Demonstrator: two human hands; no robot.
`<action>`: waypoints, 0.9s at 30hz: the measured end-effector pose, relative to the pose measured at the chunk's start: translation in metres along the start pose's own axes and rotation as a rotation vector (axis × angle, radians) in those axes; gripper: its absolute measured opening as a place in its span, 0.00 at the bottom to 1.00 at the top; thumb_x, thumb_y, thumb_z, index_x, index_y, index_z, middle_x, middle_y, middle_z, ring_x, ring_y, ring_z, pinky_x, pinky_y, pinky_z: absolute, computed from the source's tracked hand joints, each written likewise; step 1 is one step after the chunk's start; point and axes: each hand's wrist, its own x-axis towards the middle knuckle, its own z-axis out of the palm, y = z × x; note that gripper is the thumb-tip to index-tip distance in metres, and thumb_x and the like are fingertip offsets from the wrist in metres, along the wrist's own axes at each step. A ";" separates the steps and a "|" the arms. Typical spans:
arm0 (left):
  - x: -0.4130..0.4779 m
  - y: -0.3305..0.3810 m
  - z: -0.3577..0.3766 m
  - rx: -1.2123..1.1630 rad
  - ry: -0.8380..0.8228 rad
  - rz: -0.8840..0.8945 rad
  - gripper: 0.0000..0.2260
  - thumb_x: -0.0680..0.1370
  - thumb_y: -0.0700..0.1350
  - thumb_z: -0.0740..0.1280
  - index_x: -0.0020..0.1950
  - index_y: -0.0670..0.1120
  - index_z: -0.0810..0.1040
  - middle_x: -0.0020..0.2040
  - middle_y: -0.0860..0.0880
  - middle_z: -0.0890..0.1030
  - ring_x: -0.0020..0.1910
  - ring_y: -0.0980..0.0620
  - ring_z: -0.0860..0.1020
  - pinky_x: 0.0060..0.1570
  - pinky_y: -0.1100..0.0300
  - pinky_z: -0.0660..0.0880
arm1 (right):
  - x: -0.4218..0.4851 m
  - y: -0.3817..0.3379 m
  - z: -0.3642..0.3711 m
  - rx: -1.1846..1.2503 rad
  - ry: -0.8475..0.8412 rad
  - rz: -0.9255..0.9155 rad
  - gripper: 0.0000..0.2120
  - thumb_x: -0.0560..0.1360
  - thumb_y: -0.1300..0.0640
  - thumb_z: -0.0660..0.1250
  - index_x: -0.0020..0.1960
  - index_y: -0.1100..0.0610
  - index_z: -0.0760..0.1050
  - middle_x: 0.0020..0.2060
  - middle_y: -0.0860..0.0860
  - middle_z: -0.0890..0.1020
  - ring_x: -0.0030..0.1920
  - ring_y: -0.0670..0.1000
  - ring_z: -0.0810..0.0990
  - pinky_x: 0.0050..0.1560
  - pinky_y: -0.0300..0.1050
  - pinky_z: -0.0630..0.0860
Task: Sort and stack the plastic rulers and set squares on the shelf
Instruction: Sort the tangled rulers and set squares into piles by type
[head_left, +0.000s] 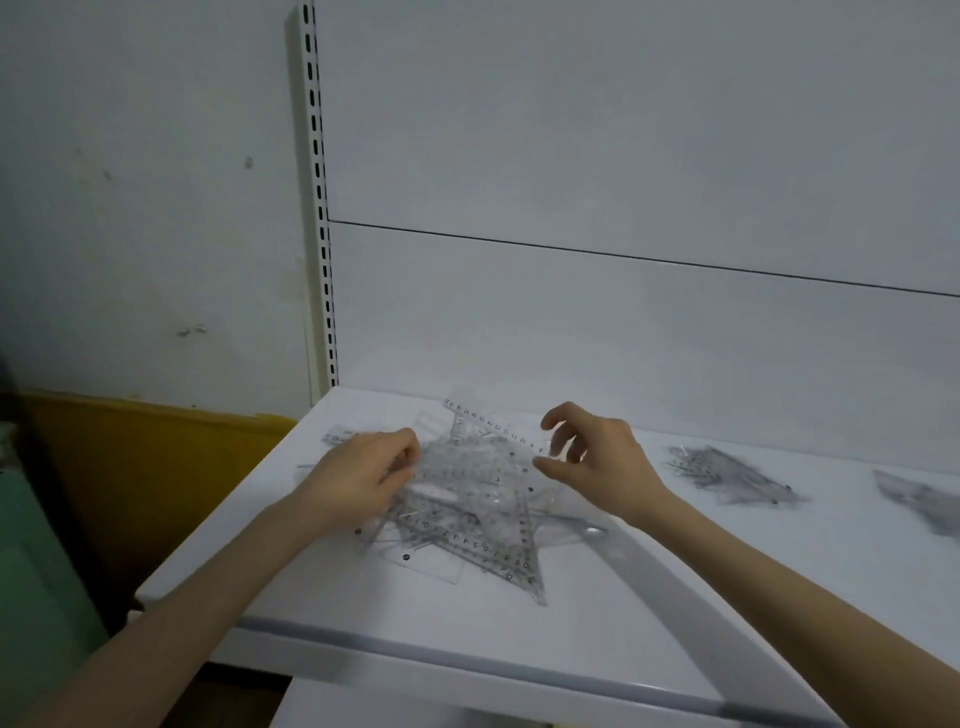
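Sorted stack (727, 475) R of pile (467, 504). L hand (358, 475): fingers curled on pile, grip unclear. R hand (597, 457): fingers apart at ruler (493, 423) end, contact unclear.

Shelf (467, 623), white: one.
Hands: two, a left hand (363, 475) and a right hand (592, 457).
Lots of clear plastic rulers and set squares on the shelf: three. These are one large heap (467, 499) in the middle, one smaller pile (727, 475) to its right, and one far pile (924, 499) at the right edge, blurred.
Pieces per lot: overlapping and see-through, not countable.
Pieces that stand out in the large heap: one straight ruler (493, 423) along the top, one set square (501, 558) at the near edge.
Slotted post (317, 208): one.
Back panels: two, an upper panel (623, 104) and a lower panel (623, 338).
Yellow board (145, 441): one.
Green panel (31, 571): one.
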 end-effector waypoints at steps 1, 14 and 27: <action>0.002 0.003 -0.001 -0.011 0.034 0.000 0.04 0.79 0.45 0.63 0.48 0.53 0.70 0.45 0.54 0.77 0.45 0.52 0.76 0.46 0.53 0.75 | -0.003 0.002 -0.005 0.023 0.025 -0.007 0.14 0.70 0.52 0.74 0.50 0.48 0.71 0.36 0.42 0.80 0.36 0.44 0.78 0.44 0.47 0.77; 0.052 0.098 0.022 -0.483 0.120 0.028 0.05 0.75 0.49 0.71 0.45 0.51 0.75 0.28 0.50 0.76 0.21 0.54 0.69 0.27 0.59 0.68 | -0.071 0.061 -0.073 0.146 0.268 0.105 0.15 0.71 0.58 0.74 0.51 0.51 0.70 0.37 0.46 0.79 0.34 0.45 0.76 0.39 0.38 0.73; 0.140 0.278 0.117 -0.346 -0.095 0.284 0.10 0.65 0.62 0.73 0.41 0.61 0.78 0.37 0.62 0.77 0.31 0.58 0.72 0.36 0.58 0.70 | -0.185 0.207 -0.202 -0.050 0.450 0.326 0.14 0.70 0.56 0.74 0.52 0.52 0.73 0.40 0.43 0.79 0.35 0.45 0.77 0.42 0.42 0.74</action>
